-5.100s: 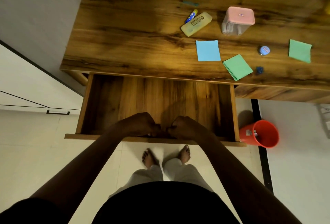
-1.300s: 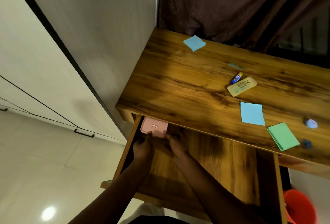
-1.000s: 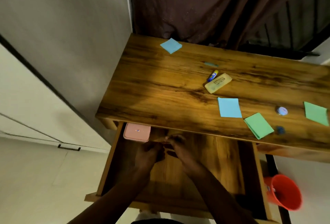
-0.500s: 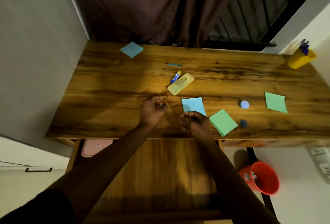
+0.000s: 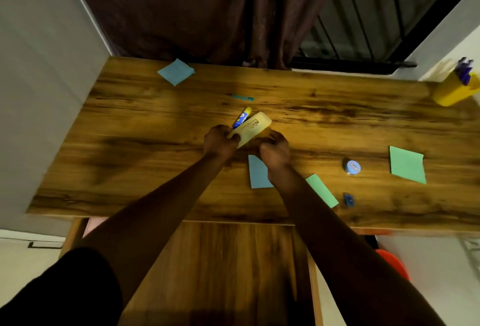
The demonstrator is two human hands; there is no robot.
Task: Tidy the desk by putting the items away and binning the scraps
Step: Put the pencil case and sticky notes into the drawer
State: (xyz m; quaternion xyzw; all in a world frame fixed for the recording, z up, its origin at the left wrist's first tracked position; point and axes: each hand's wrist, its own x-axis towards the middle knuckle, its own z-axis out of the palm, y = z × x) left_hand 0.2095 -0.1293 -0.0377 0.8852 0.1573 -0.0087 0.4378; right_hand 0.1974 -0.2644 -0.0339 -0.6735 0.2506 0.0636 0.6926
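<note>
A flat yellow case (image 5: 253,128) lies mid-desk, and both hands are on it: my left hand (image 5: 219,141) grips its near-left end, my right hand (image 5: 275,150) closes on its right side. A blue and yellow glue stick (image 5: 242,117) lies against the case's far side. A blue paper square (image 5: 257,173) and a green one (image 5: 322,192) show partly under my right forearm. Another blue paper square (image 5: 176,71) lies at the far left and a green square (image 5: 407,164) at the right. The open drawer (image 5: 233,260) sits below the desk edge, with the pink box (image 5: 91,223) in its left corner.
A teal pen (image 5: 242,97) lies beyond the glue stick. A small round blue tin (image 5: 351,166) and a dark blue sharpener (image 5: 348,199) sit right of my arm. A yellow pen holder (image 5: 453,89) stands at the far right corner. The red bin (image 5: 394,263) is on the floor, right.
The pink box went from the desk into the drawer's left corner. Both hands then left the drawer, came up over the desk and closed on the yellow case.
</note>
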